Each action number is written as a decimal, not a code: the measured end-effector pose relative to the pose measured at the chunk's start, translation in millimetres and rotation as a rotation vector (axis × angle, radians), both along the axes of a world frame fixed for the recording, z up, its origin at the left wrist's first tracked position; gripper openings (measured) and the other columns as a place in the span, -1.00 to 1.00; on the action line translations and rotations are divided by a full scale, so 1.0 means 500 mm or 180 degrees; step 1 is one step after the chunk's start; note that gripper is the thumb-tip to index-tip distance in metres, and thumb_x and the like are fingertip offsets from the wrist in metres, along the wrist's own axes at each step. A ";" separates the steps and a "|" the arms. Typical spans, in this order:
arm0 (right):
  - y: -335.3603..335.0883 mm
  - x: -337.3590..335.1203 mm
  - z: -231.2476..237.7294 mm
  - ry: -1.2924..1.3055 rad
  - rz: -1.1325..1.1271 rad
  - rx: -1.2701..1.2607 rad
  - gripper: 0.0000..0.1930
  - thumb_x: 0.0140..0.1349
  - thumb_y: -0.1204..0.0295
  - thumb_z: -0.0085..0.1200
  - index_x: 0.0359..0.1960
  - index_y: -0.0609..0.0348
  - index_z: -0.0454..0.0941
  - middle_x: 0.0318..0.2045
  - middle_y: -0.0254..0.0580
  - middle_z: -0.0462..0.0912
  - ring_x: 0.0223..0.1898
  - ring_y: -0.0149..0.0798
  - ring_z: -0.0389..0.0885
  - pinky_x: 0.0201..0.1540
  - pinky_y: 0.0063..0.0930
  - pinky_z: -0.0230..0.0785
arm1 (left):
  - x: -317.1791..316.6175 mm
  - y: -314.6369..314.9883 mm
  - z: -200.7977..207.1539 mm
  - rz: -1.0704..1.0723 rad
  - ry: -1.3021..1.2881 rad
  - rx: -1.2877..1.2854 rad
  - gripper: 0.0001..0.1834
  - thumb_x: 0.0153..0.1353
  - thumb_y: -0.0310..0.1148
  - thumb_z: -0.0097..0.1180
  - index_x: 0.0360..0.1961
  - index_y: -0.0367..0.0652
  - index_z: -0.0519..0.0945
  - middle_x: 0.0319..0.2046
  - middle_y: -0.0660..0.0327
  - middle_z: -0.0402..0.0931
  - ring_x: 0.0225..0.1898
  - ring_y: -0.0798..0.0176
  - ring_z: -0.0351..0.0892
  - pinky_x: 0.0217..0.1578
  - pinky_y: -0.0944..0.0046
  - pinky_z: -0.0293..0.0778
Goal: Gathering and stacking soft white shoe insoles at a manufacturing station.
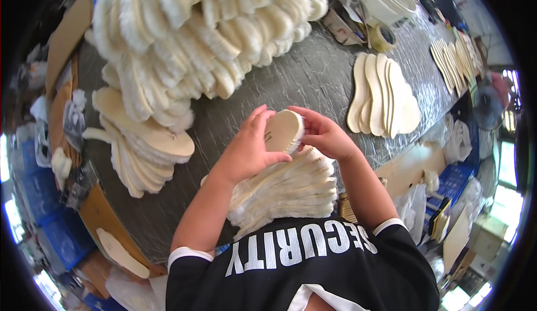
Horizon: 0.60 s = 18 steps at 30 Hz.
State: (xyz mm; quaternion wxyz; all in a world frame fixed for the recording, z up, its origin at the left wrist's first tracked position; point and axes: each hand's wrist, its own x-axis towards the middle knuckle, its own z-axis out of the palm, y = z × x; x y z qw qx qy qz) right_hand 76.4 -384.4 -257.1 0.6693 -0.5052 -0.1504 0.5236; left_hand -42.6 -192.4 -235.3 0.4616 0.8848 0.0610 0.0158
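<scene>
A cream insole (283, 132) with a dark pen mark is held up between my two hands, its pale fluffy edge showing on the right side. My left hand (250, 147) is closed on its left side, with the thumb across the near end. Fingers of my right hand (326, 136) pinch its right edge. Right below, close to my body, lies a fanned pile of fleece insoles (293, 191). Another stack of insoles (145, 140), fleece sides down, sits left of my left hand. The insole's underside is hidden.
A large heap of fleece insoles (196, 37) covers the far left of the dark plastic-covered table (268, 90). Flat cream insoles (383, 95) lie overlapped at the right. Behind them stand a tape roll (382, 38), a small box (342, 27) and a white bucket (386, 0).
</scene>
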 end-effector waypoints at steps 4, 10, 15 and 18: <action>0.015 -0.008 0.010 -0.0076 -0.0306 -0.0290 -0.42 0.16 0.71 0.02 0.26 0.19 0.25 -0.16 -0.29 0.55 -0.21 -0.43 0.55 -0.18 -0.54 0.50 | 0.047 -0.034 -0.020 -0.0141 0.0952 -0.1476 -0.23 -0.08 -0.39 0.29 0.19 -0.30 0.25 0.06 -0.07 0.41 0.12 0.07 0.42 0.16 0.17 0.28; -0.001 0.001 -0.006 -0.1388 -0.0340 0.0020 -0.42 0.05 0.53 0.30 0.16 0.08 0.42 -0.07 -0.28 0.42 -0.17 -0.43 0.48 -0.08 -0.54 0.44 | 0.039 -0.012 -0.031 -0.0229 0.0908 -0.2364 -0.25 -0.10 -0.45 0.28 0.19 -0.28 0.29 0.06 0.11 0.42 0.10 0.23 0.41 0.15 0.19 0.30; -0.012 0.011 -0.020 -0.1179 -0.0387 0.0564 -0.44 0.00 0.42 0.36 0.08 0.15 0.46 -0.09 -0.23 0.48 -0.10 -0.40 0.49 -0.03 -0.51 0.42 | 0.035 -0.033 -0.002 -0.0255 0.0929 -0.1322 -0.24 -0.10 -0.50 0.24 0.21 -0.29 0.28 0.09 0.11 0.38 0.15 0.25 0.36 0.16 0.23 0.28; -0.007 -0.010 -0.028 -0.0360 -0.0693 0.0427 -0.55 -0.03 0.60 0.31 -0.04 0.19 0.51 -0.21 -0.27 0.57 -0.22 -0.40 0.56 -0.13 -0.50 0.48 | 0.028 -0.029 -0.008 -0.0174 0.0997 -0.2214 -0.26 -0.09 -0.54 0.19 0.22 -0.29 0.27 0.09 0.12 0.37 0.17 0.23 0.35 0.17 0.22 0.27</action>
